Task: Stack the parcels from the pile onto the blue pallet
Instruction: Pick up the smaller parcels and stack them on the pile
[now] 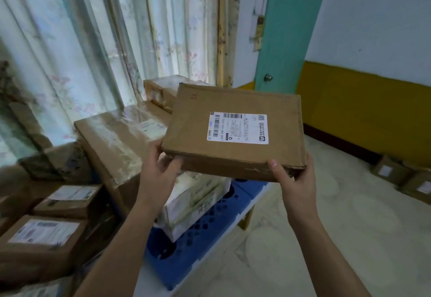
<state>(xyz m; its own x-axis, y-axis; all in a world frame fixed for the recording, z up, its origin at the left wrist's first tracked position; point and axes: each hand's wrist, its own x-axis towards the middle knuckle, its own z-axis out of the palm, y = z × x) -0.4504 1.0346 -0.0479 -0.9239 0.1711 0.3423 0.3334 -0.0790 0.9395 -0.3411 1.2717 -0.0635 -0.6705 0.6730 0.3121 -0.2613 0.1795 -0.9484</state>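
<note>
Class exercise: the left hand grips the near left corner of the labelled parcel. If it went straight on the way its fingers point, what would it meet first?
The left hand points up and away, under the held parcel. Going on, it would probably first meet the large taped box stacked behind, though depth is hard to judge from a single view.
</note>
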